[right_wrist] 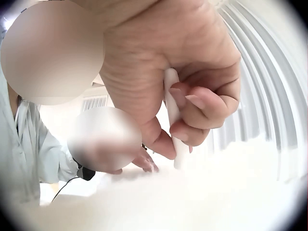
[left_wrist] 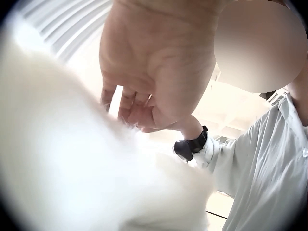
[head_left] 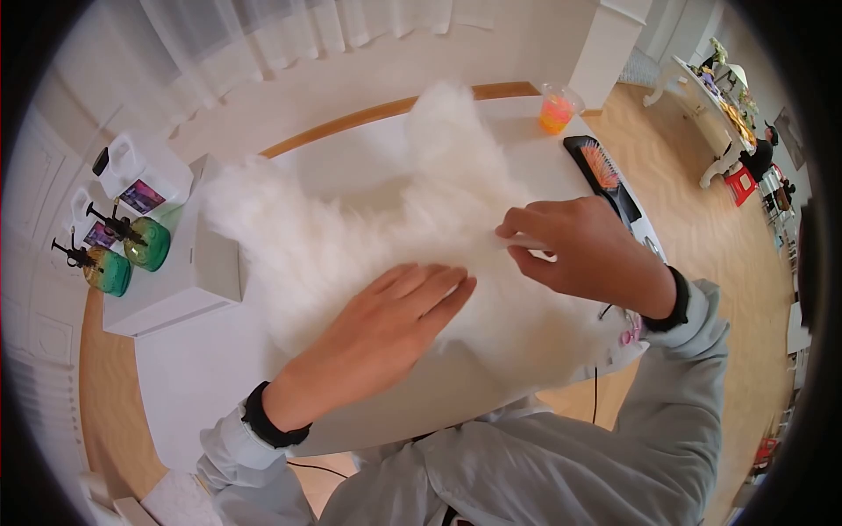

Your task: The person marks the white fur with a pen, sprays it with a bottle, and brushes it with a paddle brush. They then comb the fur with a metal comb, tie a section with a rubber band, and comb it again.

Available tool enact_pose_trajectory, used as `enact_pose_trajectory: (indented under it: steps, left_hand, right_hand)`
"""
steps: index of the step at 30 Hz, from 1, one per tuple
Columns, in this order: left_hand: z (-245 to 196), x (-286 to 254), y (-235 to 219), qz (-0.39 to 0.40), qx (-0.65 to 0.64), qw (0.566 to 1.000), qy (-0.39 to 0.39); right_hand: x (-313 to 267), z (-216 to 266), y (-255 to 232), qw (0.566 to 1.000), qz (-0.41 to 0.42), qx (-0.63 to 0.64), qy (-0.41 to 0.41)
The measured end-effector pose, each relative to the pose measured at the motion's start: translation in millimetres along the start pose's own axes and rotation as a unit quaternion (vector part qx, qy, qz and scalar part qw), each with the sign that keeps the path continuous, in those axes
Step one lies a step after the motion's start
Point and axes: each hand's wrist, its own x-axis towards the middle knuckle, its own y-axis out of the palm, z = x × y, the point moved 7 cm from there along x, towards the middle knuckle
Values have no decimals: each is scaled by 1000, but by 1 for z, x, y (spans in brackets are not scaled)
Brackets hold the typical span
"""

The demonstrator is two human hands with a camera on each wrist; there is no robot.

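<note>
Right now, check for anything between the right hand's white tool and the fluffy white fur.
Nothing visible stands between the white tool in the right hand and the white fur below. The left hand rests on the fur to one side, not under the tool.

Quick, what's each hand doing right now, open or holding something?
Left hand: open, fingers resting on the white fluff.
Right hand: closed around a thin white stick.

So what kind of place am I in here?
Probably a grooming room or workshop, though I can't be sure: there's fluffy white fur on the table, a brush near its edge, and spray bottles beside plastic jugs.
</note>
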Motion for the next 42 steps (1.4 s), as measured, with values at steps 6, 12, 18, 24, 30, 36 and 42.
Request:
enact_pose_trajectory:
  steps: [6,12,18,24,30,36,42]
  left_hand:
    - [4,-3,11,-18,115,993,-9]
    - [4,-11,13,-21,138,990,0]
    - [3,-12,11,-42,102,993,-43]
    - [3,-12,14,-46,111,992,-38]
    - [-4,-23,-3,-49,87,995,-8]
    - [13,-39,-5,-33,116,990,-70]
    - [29,-38,0,-54,90,992,-70]
  right_hand:
    - [-4,16,-16,1000,-20,-2,1]
    - [-8,31,21,996,57,-51,-49]
    - [-3,11,25,988,62,-141,7]
    - [-3,10,25,990,55,-130,8]
    - [-6,9,12,997,30,-65,4]
    - [-7,52,3,996,-34,-17,-81]
    - [1,65,43,986,60,-87,-128]
